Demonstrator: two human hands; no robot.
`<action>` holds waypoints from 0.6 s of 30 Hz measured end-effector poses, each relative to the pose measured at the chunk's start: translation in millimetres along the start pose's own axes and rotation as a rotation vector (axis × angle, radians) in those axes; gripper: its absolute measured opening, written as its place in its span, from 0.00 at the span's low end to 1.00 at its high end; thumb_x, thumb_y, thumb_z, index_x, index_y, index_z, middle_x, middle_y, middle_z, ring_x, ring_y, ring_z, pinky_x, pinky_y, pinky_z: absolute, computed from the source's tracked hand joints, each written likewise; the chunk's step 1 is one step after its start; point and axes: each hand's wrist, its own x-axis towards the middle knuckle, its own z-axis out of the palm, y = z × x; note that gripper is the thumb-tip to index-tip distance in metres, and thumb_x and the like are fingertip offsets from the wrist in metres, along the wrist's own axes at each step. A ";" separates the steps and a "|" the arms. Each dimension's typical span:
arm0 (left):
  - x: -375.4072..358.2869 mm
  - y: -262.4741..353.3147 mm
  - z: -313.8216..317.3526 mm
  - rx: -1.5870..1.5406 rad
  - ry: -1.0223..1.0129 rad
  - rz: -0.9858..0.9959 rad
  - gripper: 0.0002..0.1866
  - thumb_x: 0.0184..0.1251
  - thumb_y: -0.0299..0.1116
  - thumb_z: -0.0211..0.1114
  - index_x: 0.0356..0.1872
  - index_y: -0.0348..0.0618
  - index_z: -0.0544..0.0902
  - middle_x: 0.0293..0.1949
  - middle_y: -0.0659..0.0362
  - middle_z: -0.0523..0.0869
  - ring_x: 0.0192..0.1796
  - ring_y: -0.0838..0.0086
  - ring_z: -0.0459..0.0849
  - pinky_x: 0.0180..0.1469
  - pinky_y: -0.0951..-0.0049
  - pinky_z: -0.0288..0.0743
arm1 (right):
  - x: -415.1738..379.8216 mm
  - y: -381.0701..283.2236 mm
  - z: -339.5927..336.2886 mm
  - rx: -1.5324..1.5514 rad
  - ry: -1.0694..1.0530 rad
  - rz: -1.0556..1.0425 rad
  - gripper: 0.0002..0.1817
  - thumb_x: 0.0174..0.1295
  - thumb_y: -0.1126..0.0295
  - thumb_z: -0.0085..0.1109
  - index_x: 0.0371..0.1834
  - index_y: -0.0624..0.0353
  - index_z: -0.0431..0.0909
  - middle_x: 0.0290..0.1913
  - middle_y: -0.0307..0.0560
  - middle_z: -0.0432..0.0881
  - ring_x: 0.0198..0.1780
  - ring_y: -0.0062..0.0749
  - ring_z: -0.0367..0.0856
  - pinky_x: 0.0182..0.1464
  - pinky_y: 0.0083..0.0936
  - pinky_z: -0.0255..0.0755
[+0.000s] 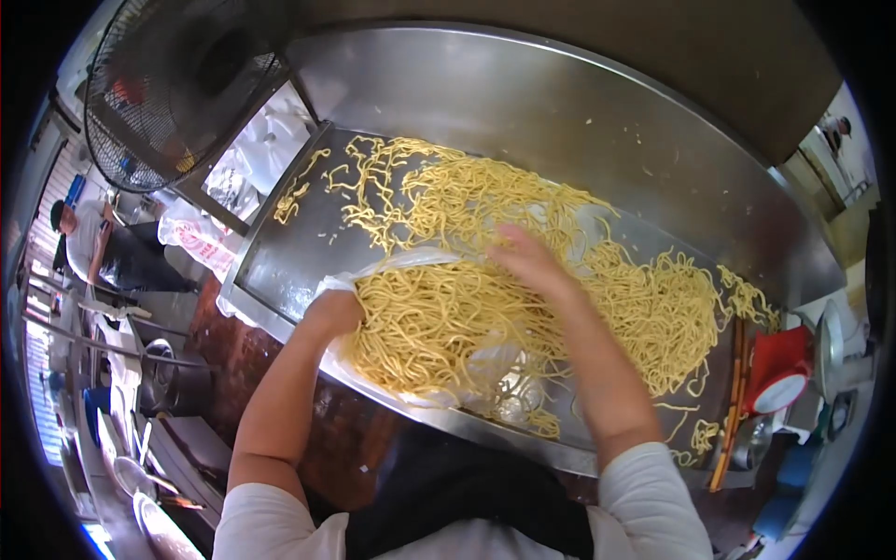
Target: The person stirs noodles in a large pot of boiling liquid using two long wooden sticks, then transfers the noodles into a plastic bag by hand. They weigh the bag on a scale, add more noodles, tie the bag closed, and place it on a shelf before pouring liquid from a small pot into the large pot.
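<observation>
Clamped plastic bag (pixel 418 258) in left hand (pixel 334 315) at bench's (pixel 289 247) near edge, likely steadying noodles (pixel 429 322) (couldn't tell right hand's (pixel 527 257) blurred grip).

Thick yellow noodles (pixel 653 313), glossy and tangled, strewn over the metal counter (pixel 285 257), looser toward the back, densely heaped at right. Also mounded at the near edge, with thin, crumpled, whitish plastic (pixel 422 256) around them.

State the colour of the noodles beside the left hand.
The noodles are yellow, seen best in the head view.
</observation>
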 end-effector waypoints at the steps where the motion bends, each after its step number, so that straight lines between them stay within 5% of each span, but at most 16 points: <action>1: 4.4 -4.2 5.6 -0.006 0.003 -0.001 0.15 0.56 0.36 0.56 0.36 0.37 0.86 0.42 0.41 0.85 0.47 0.49 0.84 0.52 0.57 0.76 | 13.3 5.3 38.7 0.058 -0.059 0.046 0.45 0.56 0.37 0.59 0.68 0.61 0.66 0.71 0.61 0.63 0.72 0.47 0.61 0.71 0.37 0.56; 3: 11.6 -13.1 15.8 -0.037 0.054 -0.007 0.16 0.56 0.36 0.56 0.38 0.37 0.86 0.44 0.40 0.84 0.48 0.48 0.83 0.52 0.57 0.76 | 5.1 4.5 65.2 0.113 -0.116 0.096 0.47 0.56 0.34 0.57 0.67 0.62 0.67 0.69 0.63 0.65 0.71 0.49 0.64 0.70 0.37 0.58; 5: 2.5 -7.1 14.4 -0.259 0.122 -0.079 0.16 0.55 0.36 0.57 0.39 0.39 0.86 0.45 0.41 0.84 0.49 0.49 0.83 0.52 0.58 0.76 | -22.6 -24.2 62.2 -0.265 -0.040 0.133 0.42 0.58 0.37 0.58 0.66 0.60 0.69 0.60 0.57 0.77 0.62 0.46 0.74 0.63 0.35 0.67; 7: -11.6 2.2 9.3 -0.491 0.188 -0.163 0.16 0.55 0.36 0.58 0.41 0.41 0.86 0.45 0.42 0.84 0.49 0.50 0.83 0.52 0.58 0.76 | -54.2 -47.6 26.1 -0.339 -0.290 0.219 0.49 0.51 0.32 0.58 0.65 0.65 0.69 0.60 0.63 0.76 0.60 0.51 0.76 0.63 0.35 0.68; 9: -21.7 9.1 1.9 -0.727 0.319 -0.097 0.19 0.56 0.40 0.62 0.48 0.45 0.84 0.37 0.46 0.87 0.43 0.54 0.86 0.47 0.62 0.77 | -97.4 -40.6 13.0 -0.343 -0.403 0.163 0.49 0.49 0.37 0.65 0.65 0.65 0.68 0.59 0.61 0.77 0.57 0.51 0.78 0.61 0.35 0.69; 12: -10.1 10.4 -5.4 -0.469 0.295 -0.088 0.20 0.55 0.35 0.64 0.52 0.46 0.82 0.42 0.47 0.87 0.46 0.56 0.86 0.49 0.64 0.77 | -146.1 -6.9 30.4 -0.314 -0.436 -0.050 0.53 0.43 0.43 0.73 0.68 0.64 0.62 0.56 0.60 0.78 0.57 0.51 0.79 0.61 0.36 0.69; 15: -47.3 30.2 -47.5 -0.515 0.332 0.120 0.22 0.55 0.29 0.63 0.55 0.49 0.80 0.46 0.50 0.85 0.49 0.59 0.84 0.51 0.67 0.76 | -166.1 -26.4 65.5 -0.306 -0.211 0.011 0.61 0.37 0.43 0.78 0.70 0.67 0.55 0.59 0.65 0.74 0.60 0.54 0.74 0.64 0.37 0.67; 18: -80.1 31.8 -68.5 -0.613 0.411 0.253 0.23 0.53 0.25 0.60 0.54 0.45 0.80 0.44 0.47 0.86 0.49 0.56 0.84 0.52 0.64 0.76 | -166.2 -31.8 94.5 -0.395 0.036 -0.153 0.67 0.32 0.41 0.79 0.70 0.71 0.51 0.65 0.72 0.64 0.66 0.60 0.66 0.67 0.40 0.63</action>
